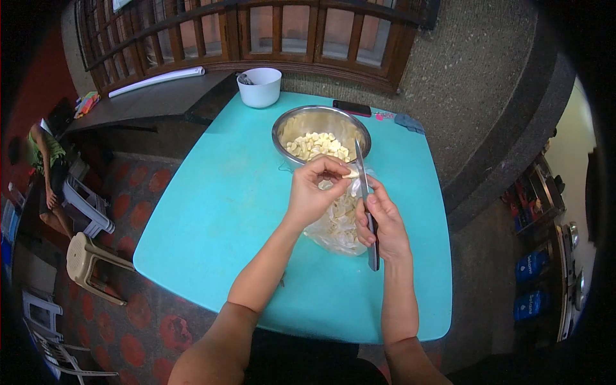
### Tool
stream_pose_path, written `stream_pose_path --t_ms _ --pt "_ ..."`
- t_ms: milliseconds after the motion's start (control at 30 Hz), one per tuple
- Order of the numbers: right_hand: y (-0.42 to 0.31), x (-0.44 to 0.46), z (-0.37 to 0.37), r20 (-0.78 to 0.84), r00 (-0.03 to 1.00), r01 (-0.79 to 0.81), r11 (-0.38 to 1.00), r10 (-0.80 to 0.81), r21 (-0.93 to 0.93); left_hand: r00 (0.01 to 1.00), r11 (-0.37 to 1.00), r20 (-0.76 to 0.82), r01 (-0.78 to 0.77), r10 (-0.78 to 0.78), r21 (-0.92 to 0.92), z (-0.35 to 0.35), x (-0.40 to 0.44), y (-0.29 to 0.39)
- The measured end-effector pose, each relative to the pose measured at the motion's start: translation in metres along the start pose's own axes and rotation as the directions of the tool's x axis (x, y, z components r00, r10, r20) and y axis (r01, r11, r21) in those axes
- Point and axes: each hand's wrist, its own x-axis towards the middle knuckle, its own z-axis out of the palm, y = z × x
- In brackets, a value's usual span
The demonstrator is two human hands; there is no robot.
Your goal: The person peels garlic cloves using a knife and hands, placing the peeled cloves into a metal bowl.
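- Working over a turquoise table [212, 212], smooth, flat and round-cornered, spreading well to the left of the grip.
- Seeing a white bowl [260, 93] beyond the grip and to its left, plain and round-walled, holding something dark (too small for naming).
- Pinching a pale piece [351, 173] in the left hand [312, 192], pressing thumb and fingertips against its sides. Probably calling for a firm yet gentle hold, tucking fingertips behind the path of the edge.
- Seeing a metal bowl [345, 127] just beyond the grip, shiny and round with a rolled rim, cradling heaped pale pieces [317, 145], lumpy and smooth-looking.
- Finding a plastic bag [335, 226] on the near side of the grip, thin, clear and crinkled, bulging with pale, flaky-looking bits.
- Noticing a phone [351, 108] farther beyond the grip, dark, flat and slab-like.
- Gripping a knife [364, 186] in the right hand [388, 221], curling fingers and thumb around the dark handle, pointing the narrow steel blade up and away, right at the pale piece (hard to tell touching from just apart). Likely demanding short, light strokes, angling the edge shallowly.
- Spotting a blue cloth [409, 122] beyond the grip, to its right, soft-looking and crumpled.
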Motion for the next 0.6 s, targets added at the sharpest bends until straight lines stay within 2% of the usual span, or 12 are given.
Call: stream_pose_path --t_ms 167,367,467,567,600 --pt "0.0030 0.0016 -0.0017 -0.023 1.000 0.011 0.999 -0.012 -0.035 1.000 1.000 0.009 -0.025 0.024 0.011 -0.0023 -0.0001 -0.0008" --pt "0.0016 0.0008 -0.0045 -0.009 1.000 -0.001 1.000 0.001 0.002 1.000 0.996 0.011 0.028 -0.027 -0.089 -0.0046 0.0001 -0.0016" --pt "-0.0002 0.0008 -0.0049 0.028 0.999 -0.021 0.996 0.018 0.087 0.997 0.957 0.024 0.072 -0.068 -0.280 -0.0021 0.0005 -0.0031" --pt "-0.0011 0.0009 -0.0056 0.052 0.998 -0.027 0.991 0.021 0.129 0.947 0.826 0.108 0.316 -0.301 -0.466 -0.0013 -0.0016 -0.0040" --pt "-0.0017 0.0008 -0.0059 0.050 0.999 -0.025 0.992 0.019 0.124 0.938 0.772 0.141 0.342 -0.317 -0.536 -0.0011 -0.0026 -0.0068"
